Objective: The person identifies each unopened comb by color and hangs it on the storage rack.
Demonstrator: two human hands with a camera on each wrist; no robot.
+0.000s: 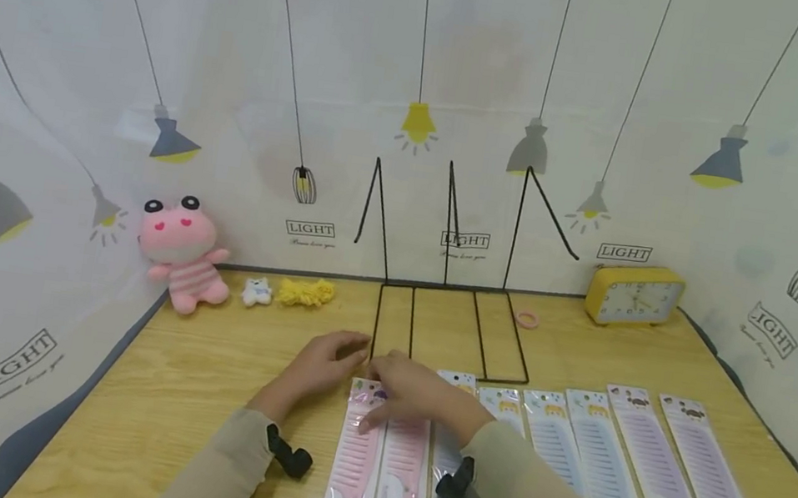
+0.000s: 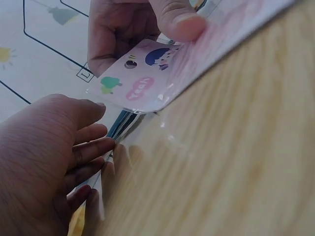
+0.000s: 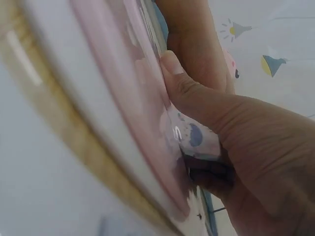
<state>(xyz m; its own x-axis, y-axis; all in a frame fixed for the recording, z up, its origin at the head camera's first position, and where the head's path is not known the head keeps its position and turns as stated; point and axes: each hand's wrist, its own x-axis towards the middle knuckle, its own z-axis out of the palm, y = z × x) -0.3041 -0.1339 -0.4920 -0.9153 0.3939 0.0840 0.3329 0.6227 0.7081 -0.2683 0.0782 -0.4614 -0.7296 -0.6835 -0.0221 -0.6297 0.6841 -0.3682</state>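
Several combs in clear packages lie in a row on the table. At the row's left end is a pink comb (image 1: 355, 466) in its package, with a second pink comb (image 1: 403, 472) beside it. My right hand (image 1: 418, 388) grips the leftmost package near its printed top card (image 2: 142, 81); the thumb lies on the front, and the fingers curl behind the card. Just left of that top end is my left hand (image 1: 321, 365), its fingers loosely bent with nothing between them. In the left wrist view, its fingertips are close to the tabletop, below the card's end.
A black wire rack (image 1: 444, 285) stands behind the hands, with upright hooks. Blue combs (image 1: 554, 450) and purple combs (image 1: 697, 482) lie to the right. Along the back are a pink plush toy (image 1: 192, 268), a small white toy (image 1: 258, 292), yellow yarn (image 1: 306, 292), a pink ring (image 1: 527, 320) and a yellow clock (image 1: 635, 296).
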